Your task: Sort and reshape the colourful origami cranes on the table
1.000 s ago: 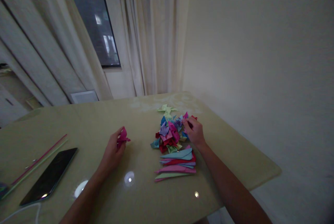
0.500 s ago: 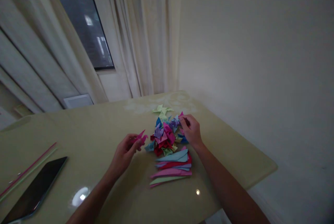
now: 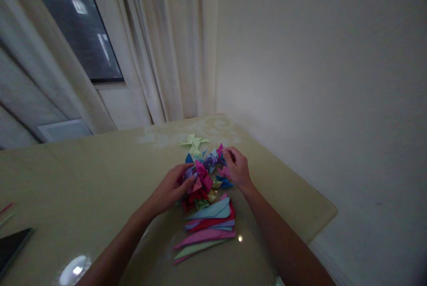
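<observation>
A heap of small folded origami paper pieces (image 3: 200, 181) in magenta, red, purple, blue and green lies on the table. At its left side, my left hand (image 3: 173, 186) has fingers and thumb closed round paper pieces, with a purple one (image 3: 189, 173) showing between them. My right hand (image 3: 237, 166) is at the heap's upper right, thumb and forefinger pinched beside a magenta paper piece (image 3: 219, 150). Nearer me is a row of flat folded paper strips (image 3: 208, 223) in light blue, red, purple, pink and pale green. Pale green folded paper pieces (image 3: 194, 142) lie beyond the heap.
The glossy cream table (image 3: 100, 175) has a corner at the right, alongside a plain wall (image 3: 316, 77). A dark flat device (image 3: 13, 246) and thin red and green sticks (image 3: 6, 210) are cut off at the left. Curtains (image 3: 180, 46) hang behind.
My left hand has moved right, from beside the heap onto its left side, carrying a magenta folded piece. My right hand stays by the upper right. The view has turned slightly right.
</observation>
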`<state>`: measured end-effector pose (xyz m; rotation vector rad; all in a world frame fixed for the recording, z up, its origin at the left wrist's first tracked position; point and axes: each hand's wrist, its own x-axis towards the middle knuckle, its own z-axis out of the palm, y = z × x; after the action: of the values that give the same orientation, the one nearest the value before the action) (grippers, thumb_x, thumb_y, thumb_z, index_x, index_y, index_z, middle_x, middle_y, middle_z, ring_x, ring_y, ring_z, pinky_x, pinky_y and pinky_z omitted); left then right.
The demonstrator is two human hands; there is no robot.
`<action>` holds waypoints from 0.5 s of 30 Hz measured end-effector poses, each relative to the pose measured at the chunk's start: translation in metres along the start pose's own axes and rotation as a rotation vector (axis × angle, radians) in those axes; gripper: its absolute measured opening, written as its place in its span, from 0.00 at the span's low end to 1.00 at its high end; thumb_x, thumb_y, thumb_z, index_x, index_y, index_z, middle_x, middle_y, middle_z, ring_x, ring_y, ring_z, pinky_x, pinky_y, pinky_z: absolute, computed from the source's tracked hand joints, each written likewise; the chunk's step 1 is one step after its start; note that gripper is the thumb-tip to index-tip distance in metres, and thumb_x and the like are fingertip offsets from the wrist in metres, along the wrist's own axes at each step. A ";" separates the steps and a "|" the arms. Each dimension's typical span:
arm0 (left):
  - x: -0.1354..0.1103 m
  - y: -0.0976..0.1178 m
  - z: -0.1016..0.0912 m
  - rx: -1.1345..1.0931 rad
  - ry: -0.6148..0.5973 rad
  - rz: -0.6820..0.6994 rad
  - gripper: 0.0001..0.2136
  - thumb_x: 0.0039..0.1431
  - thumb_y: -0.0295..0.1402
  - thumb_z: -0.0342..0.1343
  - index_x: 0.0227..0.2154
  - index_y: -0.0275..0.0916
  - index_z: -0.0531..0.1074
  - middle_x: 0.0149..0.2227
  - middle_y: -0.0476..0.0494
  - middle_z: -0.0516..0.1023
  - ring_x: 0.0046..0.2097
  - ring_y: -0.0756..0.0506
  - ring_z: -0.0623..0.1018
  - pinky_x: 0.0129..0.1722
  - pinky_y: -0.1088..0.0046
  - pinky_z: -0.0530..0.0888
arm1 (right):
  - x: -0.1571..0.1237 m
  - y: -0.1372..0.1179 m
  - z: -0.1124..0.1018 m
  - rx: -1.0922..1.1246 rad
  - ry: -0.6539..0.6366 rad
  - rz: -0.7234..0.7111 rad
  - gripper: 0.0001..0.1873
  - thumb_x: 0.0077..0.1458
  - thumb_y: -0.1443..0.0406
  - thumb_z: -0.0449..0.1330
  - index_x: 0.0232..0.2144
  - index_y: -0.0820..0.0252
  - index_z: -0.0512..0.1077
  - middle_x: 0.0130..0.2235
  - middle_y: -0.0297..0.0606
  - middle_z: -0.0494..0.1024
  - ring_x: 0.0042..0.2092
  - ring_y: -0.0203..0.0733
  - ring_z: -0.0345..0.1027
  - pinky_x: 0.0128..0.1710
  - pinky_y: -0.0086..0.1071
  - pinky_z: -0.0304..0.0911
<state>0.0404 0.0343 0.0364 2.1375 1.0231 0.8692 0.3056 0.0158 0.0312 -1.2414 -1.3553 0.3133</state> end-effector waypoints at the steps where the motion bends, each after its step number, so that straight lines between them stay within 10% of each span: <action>1: -0.003 -0.001 0.005 0.080 -0.043 0.040 0.24 0.67 0.50 0.55 0.58 0.42 0.76 0.54 0.36 0.81 0.54 0.35 0.80 0.56 0.54 0.76 | -0.001 -0.001 0.000 -0.009 -0.058 -0.004 0.16 0.69 0.55 0.57 0.37 0.58 0.78 0.33 0.37 0.79 0.34 0.43 0.73 0.36 0.33 0.67; 8: -0.014 -0.008 0.013 0.345 -0.165 0.103 0.31 0.67 0.53 0.55 0.69 0.49 0.65 0.69 0.37 0.68 0.68 0.30 0.66 0.66 0.42 0.63 | -0.018 -0.010 0.010 -0.079 -0.658 -0.254 0.24 0.62 0.57 0.69 0.59 0.52 0.76 0.54 0.44 0.77 0.55 0.51 0.72 0.57 0.42 0.67; 15: -0.007 -0.022 -0.006 0.251 -0.073 0.101 0.29 0.69 0.50 0.53 0.68 0.43 0.66 0.69 0.33 0.67 0.68 0.33 0.68 0.68 0.49 0.64 | -0.012 -0.001 0.009 -0.149 -0.603 -0.228 0.15 0.63 0.62 0.67 0.52 0.55 0.78 0.50 0.42 0.77 0.52 0.48 0.73 0.55 0.40 0.68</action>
<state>0.0227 0.0415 0.0217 2.4302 1.0414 0.7349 0.2942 0.0101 0.0229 -1.1405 -2.0504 0.4537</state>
